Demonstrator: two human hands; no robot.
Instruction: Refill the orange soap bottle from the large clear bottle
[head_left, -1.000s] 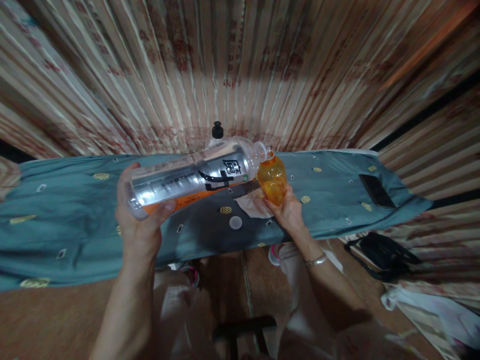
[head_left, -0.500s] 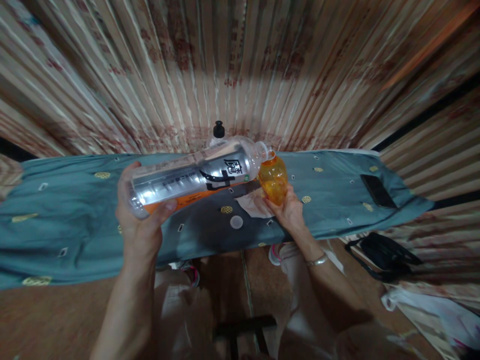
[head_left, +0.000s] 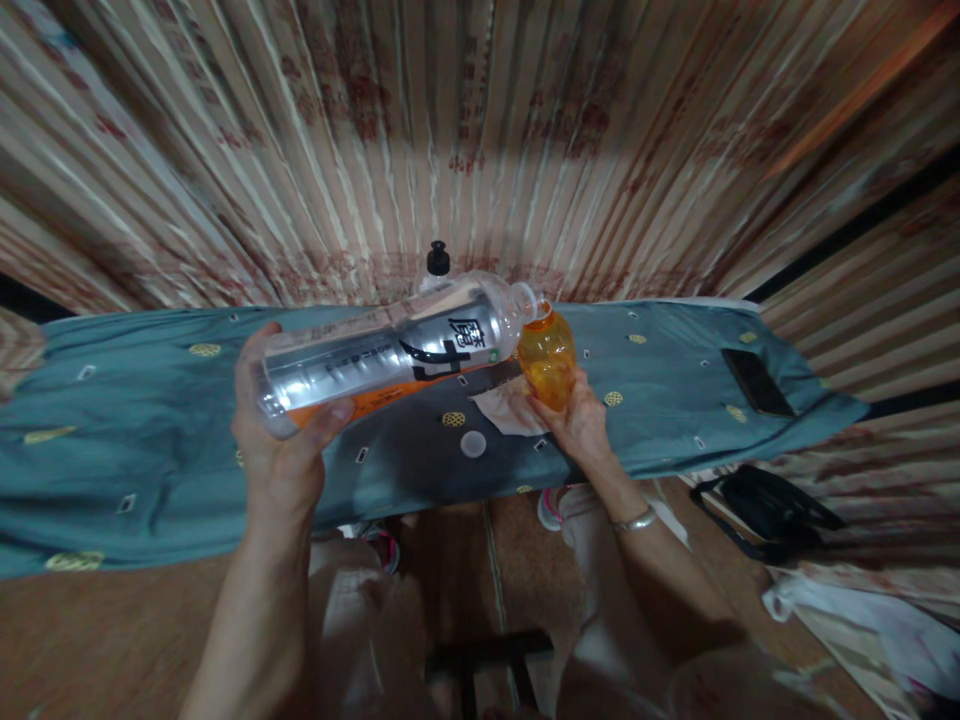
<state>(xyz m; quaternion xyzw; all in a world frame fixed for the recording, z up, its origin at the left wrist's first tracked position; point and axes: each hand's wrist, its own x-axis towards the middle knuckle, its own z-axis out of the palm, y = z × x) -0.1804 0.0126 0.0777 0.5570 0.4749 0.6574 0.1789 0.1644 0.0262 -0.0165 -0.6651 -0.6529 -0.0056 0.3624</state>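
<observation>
Clear plastic btl tilted, gripped in L hand, mouth right at neck of amber btl held in R hand, both above teal cloth. No clear chg vs prev frames, so mouth-to-neck alignment looks steady; small disc nearby.

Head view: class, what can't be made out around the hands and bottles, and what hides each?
All in the head view:
Left hand: most fingers, hidden behind the large bottle.
Black-capped bottle: lower part, hidden by the large bottle.
Paper: one end, covered by the right hand.
Orange bottle: whether liquid enters; its mouth is too small and blurred.
Large bottle's fine print: too blurred to read.
</observation>
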